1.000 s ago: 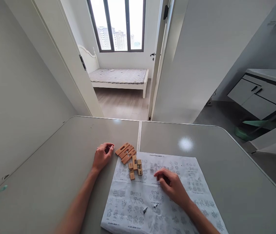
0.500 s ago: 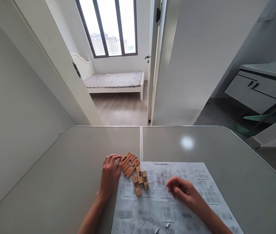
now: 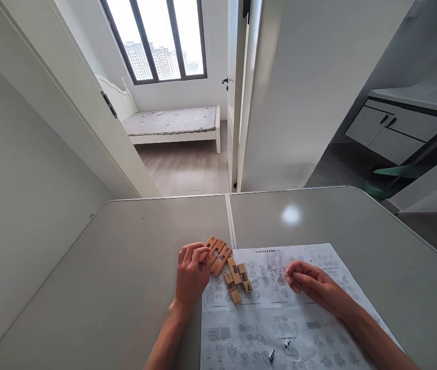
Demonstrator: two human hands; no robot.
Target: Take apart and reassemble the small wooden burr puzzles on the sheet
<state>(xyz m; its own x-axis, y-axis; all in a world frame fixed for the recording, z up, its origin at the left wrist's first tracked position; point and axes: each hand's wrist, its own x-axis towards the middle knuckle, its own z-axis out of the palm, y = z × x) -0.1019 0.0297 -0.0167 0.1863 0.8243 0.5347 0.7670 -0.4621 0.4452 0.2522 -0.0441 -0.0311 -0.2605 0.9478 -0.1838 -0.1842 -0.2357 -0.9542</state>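
My left hand (image 3: 193, 270) bends its fingers over the left edge of a group of reddish-brown wooden puzzle pieces (image 3: 222, 259). Thumb and fingertips close on the leftmost slotted piece, which they partly cover. These pieces lie side by side, with notches and small numbers on them. Just below, touching or nearly so, is a cluster of lighter notched wooden pieces (image 3: 234, 280), one marked 3. My right hand (image 3: 314, 285) is over the right part of a printed paper sheet (image 3: 257, 318), its fingers curled together; no object shows in them.
Two small grey metallic-looking bits (image 3: 271, 356) lie low on the sheet. The grey table (image 3: 145, 246) has a seam strip (image 3: 231, 221) running to its far edge. Beyond are a doorway with a bed (image 3: 176, 121) and, at right, a white cabinet (image 3: 392, 123).
The view has shifted, so the table things appear farther right. My left fingers have closed over the reddish-brown pieces' edge. My right hand's fingers are drawn closer together.
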